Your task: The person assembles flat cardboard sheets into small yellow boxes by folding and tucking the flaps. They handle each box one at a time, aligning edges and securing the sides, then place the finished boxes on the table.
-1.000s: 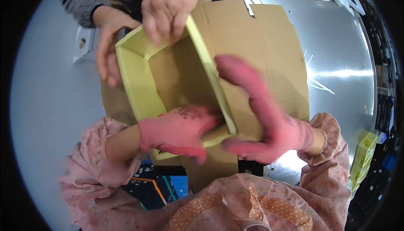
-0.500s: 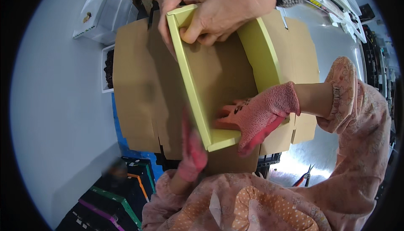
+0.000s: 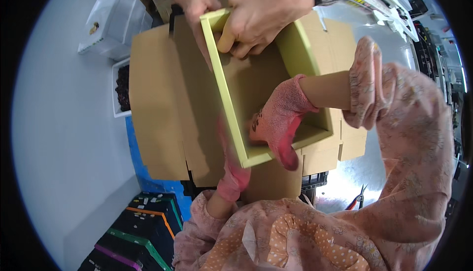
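Basically, a pale yellow rectangular box frame (image 3: 224,86) sits tilted between two people, right at the wearer's gloved hands. Right hand (image 3: 280,115), pink glove: reaches down inside the near end, fingers curled toward the near-left inner corner, thumb out across the near rim; can't tell whether it's clamping. Left hand (image 3: 234,172), pink glove, blurred: runs upright along the frame's outer left wall, just beside or touching; can't tell if it grips. Beyond both, a co-worker's hand (image 3: 263,17) is closed over the far end, fingers bent inside; the co-worker's other hand (image 3: 197,2) holds the far-left corner from outside.

Under the frame and hands: flattened brown cardboard carton (image 3: 155,98), spreading out past both sides. Black plastic crate (image 3: 315,180) shows from under it, below the right hand. Pliers (image 3: 355,201), red handle visible, lie farther right and nearer the body than the right hand, on a shiny metal table (image 3: 340,170). Flowered pink sleeve (image 3: 414,113) on the right arm.

Far left of the left hand: white plastic box (image 3: 116,19), then a white tray (image 3: 114,88) with dark contents, too small to tell, then a blue surface (image 3: 143,167). Lower left of that hand: black boxes (image 3: 148,224) with orange, green and purple edging.
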Demonstrator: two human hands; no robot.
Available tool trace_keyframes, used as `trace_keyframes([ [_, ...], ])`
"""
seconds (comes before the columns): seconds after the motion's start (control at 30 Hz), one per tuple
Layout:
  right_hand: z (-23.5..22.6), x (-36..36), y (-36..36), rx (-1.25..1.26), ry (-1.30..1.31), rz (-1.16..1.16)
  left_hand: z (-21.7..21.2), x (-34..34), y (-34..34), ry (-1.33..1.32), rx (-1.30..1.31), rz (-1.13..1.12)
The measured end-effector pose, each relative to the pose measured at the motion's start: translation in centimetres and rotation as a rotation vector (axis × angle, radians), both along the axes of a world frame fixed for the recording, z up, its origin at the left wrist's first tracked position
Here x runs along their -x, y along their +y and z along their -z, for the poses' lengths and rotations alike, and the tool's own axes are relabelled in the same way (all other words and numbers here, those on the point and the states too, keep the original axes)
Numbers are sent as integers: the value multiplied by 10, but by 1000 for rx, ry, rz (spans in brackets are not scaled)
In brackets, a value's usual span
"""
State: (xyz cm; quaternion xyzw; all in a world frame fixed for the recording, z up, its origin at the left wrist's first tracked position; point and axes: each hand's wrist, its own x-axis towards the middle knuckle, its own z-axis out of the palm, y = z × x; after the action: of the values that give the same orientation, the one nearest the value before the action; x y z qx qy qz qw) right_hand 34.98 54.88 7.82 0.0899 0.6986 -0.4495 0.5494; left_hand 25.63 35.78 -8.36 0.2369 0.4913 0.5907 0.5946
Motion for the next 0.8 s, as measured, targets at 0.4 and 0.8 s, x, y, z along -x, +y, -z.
trace_keyframes([
  [0.4,5,-175,-133,-1525,1241,1512,-53,96,26,1578,-366,-392],
  [0.8,73,-273,-153,-1186,263,1898,-88,180,0,1357,401,-8],
])
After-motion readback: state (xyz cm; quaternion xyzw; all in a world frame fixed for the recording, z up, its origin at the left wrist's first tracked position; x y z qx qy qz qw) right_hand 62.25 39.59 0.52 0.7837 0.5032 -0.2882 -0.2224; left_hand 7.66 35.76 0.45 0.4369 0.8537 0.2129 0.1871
